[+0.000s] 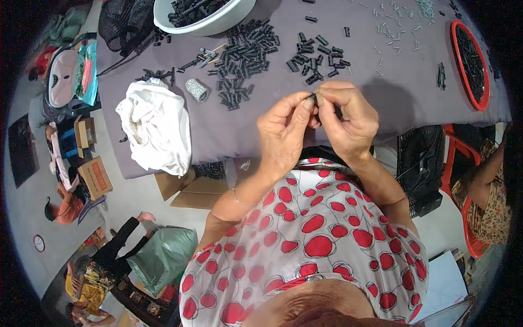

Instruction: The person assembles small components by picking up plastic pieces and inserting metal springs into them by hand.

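Both my hands meet in front of me, over the near edge of a table covered in grey-purple cloth (218,131). My left hand (283,131) pinches a small black part (314,98) between thumb and fingertips. Opposite it, my right hand (348,117) grips the same part, its fingers curled in; most of the piece is hidden by the fingertips. Just beyond my hands lies a loose group of short black plastic cylinders (318,57). A larger heap of similar black cylinders (239,60) spreads to the left. Small metal springs (397,24) are scattered at the far right.
A white basin (207,27) of black parts stands at the far left, a red basket (485,101) of black pieces at the right. A white cloth (155,128) lies near a silvery lump (196,90). Beneath the table is a cardboard box (201,193); other people are nearby.
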Motion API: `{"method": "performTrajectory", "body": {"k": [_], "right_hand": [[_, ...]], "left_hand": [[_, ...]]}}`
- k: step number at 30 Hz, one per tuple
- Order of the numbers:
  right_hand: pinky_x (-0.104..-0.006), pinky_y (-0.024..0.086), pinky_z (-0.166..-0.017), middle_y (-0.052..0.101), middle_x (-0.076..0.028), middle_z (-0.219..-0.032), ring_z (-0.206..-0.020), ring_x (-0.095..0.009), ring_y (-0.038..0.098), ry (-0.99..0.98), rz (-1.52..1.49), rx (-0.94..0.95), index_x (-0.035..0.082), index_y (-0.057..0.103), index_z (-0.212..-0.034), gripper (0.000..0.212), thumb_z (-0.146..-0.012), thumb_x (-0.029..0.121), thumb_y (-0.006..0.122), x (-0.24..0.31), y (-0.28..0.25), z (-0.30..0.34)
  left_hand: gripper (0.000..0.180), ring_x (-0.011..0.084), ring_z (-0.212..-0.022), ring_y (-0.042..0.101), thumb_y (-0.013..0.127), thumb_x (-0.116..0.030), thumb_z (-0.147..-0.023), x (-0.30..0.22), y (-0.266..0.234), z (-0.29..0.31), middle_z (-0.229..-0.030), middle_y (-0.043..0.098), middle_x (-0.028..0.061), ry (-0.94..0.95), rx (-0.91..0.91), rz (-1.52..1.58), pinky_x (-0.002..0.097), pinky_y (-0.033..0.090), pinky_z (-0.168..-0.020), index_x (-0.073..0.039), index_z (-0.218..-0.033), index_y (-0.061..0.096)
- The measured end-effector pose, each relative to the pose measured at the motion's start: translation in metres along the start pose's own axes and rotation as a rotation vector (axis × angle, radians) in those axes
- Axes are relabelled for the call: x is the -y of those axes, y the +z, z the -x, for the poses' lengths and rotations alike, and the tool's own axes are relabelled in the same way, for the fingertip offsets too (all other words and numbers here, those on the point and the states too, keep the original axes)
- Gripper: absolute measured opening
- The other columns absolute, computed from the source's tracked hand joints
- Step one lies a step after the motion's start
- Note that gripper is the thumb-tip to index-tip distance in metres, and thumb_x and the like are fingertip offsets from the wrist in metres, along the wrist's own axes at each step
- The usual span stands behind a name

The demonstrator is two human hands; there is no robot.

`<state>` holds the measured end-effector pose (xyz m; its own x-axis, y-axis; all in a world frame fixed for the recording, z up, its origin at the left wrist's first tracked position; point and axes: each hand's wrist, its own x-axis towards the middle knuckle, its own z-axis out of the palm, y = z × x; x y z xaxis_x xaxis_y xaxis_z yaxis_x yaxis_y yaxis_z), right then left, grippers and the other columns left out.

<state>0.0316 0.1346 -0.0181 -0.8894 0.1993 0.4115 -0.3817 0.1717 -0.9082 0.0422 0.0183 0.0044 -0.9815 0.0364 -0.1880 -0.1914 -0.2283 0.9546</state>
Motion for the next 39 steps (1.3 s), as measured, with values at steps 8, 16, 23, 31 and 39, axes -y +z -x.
{"method": "performTrajectory", "body": {"k": [8, 16, 23, 31, 39], "right_hand": [[-0.0272, 0.051, -0.065, 0.063, -0.012, -0.084, -0.073, -0.02, 0.063, -0.029, 0.04, 0.026, -0.001, 0.058, -0.084, 0.017, -0.072, -0.012, 0.064, 0.002, -0.001, 0.0], [-0.0269, 0.051, -0.065, 0.059, -0.014, -0.096, -0.075, -0.019, 0.061, -0.158, 0.17, 0.124, -0.001, 0.055, -0.095, 0.029, -0.069, -0.013, 0.063, 0.014, -0.004, -0.006], [-0.0252, 0.051, -0.063, 0.057, -0.013, -0.099, -0.074, -0.015, 0.058, -0.204, 0.147, 0.135, -0.001, 0.053, -0.1, 0.034, -0.069, -0.012, 0.064, 0.015, -0.001, -0.005], [-0.0316, 0.051, -0.064, 0.057, -0.017, -0.099, -0.081, -0.028, 0.059, -0.29, 0.255, 0.139, -0.002, 0.053, -0.104, 0.043, -0.066, -0.007, 0.07, 0.009, -0.001, -0.006], [-0.0308, 0.051, -0.062, 0.057, -0.016, -0.098, -0.078, -0.025, 0.059, -0.284, 0.25, 0.165, -0.002, 0.053, -0.104, 0.043, -0.065, -0.008, 0.07, 0.009, -0.005, -0.008]], "left_hand": [[0.016, 0.0072, -0.068, 0.054, 0.056, -0.006, -0.093, -0.007, 0.0, -0.001, -0.08, 0.06, 0.0025, 0.012, -0.008, -0.062, 0.0207, 0.047, -0.064, 0.006, -0.1, 0.063], [0.019, 0.0071, -0.069, 0.055, 0.061, -0.011, -0.09, -0.003, -0.013, -0.009, -0.085, 0.065, 0.0035, -0.179, 0.032, 0.16, 0.0195, 0.045, -0.063, 0.003, -0.101, 0.065], [0.017, 0.0167, -0.078, 0.062, 0.06, -0.008, -0.087, -0.006, -0.025, -0.017, -0.09, 0.067, 0.0097, -0.358, 0.126, 0.453, 0.0268, 0.049, -0.073, 0.002, -0.099, 0.065], [0.021, 0.0231, -0.086, 0.065, 0.058, -0.011, -0.088, -0.007, -0.027, -0.022, -0.095, 0.066, 0.0151, -0.532, 0.2, 0.608, 0.0313, 0.053, -0.078, 0.004, -0.102, 0.062], [0.025, 0.0241, -0.09, 0.065, 0.055, -0.015, -0.089, -0.008, -0.027, -0.024, -0.098, 0.065, 0.0167, -0.609, 0.267, 0.685, 0.0327, 0.053, -0.082, 0.006, -0.102, 0.061]]}}
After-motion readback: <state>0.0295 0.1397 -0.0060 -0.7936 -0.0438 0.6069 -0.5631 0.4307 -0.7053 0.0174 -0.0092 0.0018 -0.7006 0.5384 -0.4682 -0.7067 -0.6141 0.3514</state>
